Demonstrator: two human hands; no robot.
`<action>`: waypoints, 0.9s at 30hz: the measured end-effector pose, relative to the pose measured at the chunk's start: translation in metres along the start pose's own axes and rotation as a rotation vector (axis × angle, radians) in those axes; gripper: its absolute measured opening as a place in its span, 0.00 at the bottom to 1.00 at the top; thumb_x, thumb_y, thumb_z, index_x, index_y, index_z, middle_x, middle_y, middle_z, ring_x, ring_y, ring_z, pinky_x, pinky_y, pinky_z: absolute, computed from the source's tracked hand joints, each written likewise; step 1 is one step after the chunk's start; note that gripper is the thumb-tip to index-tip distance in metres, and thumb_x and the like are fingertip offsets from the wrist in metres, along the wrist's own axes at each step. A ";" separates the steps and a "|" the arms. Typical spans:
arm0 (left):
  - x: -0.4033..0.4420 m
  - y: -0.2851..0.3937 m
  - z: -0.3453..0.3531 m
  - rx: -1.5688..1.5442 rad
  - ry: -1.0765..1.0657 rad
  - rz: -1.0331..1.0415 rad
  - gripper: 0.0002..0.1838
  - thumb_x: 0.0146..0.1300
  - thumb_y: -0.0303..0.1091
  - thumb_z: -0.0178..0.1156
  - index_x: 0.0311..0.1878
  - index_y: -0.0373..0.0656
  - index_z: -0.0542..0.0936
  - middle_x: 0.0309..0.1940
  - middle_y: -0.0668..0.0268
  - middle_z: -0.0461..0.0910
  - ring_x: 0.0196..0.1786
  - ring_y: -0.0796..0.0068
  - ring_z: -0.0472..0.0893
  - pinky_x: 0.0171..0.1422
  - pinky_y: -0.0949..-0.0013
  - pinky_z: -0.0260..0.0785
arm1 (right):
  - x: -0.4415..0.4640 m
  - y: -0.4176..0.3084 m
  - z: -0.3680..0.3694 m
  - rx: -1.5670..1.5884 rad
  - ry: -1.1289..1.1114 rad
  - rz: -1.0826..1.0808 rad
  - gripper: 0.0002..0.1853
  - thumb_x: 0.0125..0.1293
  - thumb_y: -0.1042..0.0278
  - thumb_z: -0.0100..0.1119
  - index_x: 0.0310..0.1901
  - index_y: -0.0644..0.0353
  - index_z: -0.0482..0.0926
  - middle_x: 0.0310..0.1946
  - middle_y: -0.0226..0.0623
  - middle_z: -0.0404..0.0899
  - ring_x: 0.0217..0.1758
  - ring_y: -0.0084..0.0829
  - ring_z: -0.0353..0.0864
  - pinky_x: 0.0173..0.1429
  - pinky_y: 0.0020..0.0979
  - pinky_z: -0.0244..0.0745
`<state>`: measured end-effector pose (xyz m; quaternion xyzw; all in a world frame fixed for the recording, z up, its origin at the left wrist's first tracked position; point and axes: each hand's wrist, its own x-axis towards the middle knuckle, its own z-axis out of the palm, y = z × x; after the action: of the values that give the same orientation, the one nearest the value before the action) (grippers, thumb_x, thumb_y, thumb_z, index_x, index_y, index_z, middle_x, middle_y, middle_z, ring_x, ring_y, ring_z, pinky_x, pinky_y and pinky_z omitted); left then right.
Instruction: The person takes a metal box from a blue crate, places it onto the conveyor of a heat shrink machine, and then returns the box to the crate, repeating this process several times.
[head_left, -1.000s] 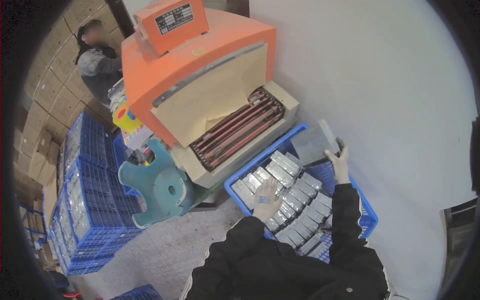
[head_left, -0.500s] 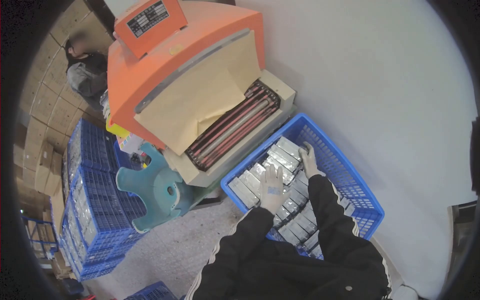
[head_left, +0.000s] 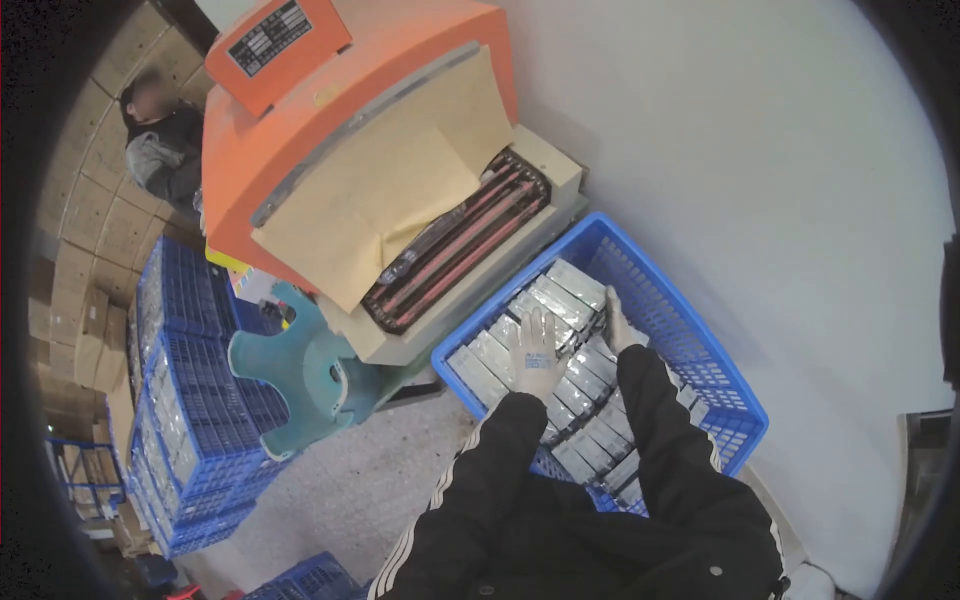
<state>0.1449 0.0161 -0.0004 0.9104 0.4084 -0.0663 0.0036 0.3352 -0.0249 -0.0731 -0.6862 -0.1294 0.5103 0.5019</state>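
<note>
A blue plastic basket (head_left: 668, 285) in front of me holds rows of small, shiny, film-wrapped boxes (head_left: 590, 375). My left hand (head_left: 535, 358), in a pale glove with a blue print, lies flat on top of the boxes with its fingers stretched out. At the far end of the top row, my right hand (head_left: 622, 327), also gloved, stands against the side of the boxes. Its fingers point up along them and do not wrap round anything. Both palms are hidden.
Beyond the basket stands an orange machine (head_left: 400, 50) with a paper flap over its roller conveyor (head_left: 455, 250). A teal stool (head_left: 315, 375) and stacked blue crates (head_left: 205, 400) are on the left. A person (head_left: 165, 150) is near cardboard boxes (head_left: 105, 200). A wall (head_left: 780, 200) rises on the right.
A dark, shiny item now shows under the flap on the conveyor. My left hand has shifted slightly left, and my right hand has straightened against the boxes' end. The view has shifted a little.
</note>
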 end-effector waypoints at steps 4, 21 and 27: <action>0.001 0.001 -0.011 0.033 -0.047 0.000 0.43 0.68 0.65 0.50 0.76 0.47 0.58 0.76 0.58 0.56 0.78 0.58 0.55 0.79 0.49 0.48 | -0.015 0.040 0.005 0.340 0.237 -0.039 0.37 0.70 0.60 0.45 0.78 0.48 0.46 0.68 0.42 0.48 0.69 0.47 0.56 0.70 0.44 0.62; 0.005 -0.140 -0.097 -1.202 0.898 -0.704 0.30 0.68 0.33 0.53 0.71 0.30 0.63 0.67 0.42 0.66 0.70 0.48 0.66 0.77 0.55 0.55 | -0.029 -0.160 0.193 -0.504 0.313 -0.971 0.16 0.69 0.52 0.53 0.43 0.60 0.73 0.39 0.44 0.75 0.42 0.44 0.75 0.46 0.46 0.66; -0.034 -0.073 -0.083 -1.193 0.870 -0.587 0.33 0.70 0.27 0.52 0.75 0.33 0.55 0.73 0.40 0.56 0.75 0.48 0.59 0.81 0.54 0.50 | -0.082 -0.176 0.147 0.298 -0.297 -0.095 0.47 0.63 0.60 0.69 0.70 0.62 0.43 0.51 0.49 0.76 0.43 0.40 0.84 0.51 0.44 0.85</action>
<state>0.0777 0.0442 0.0898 0.5541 0.5632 0.5271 0.3129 0.2353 0.0815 0.1217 -0.5150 -0.1572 0.5950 0.5967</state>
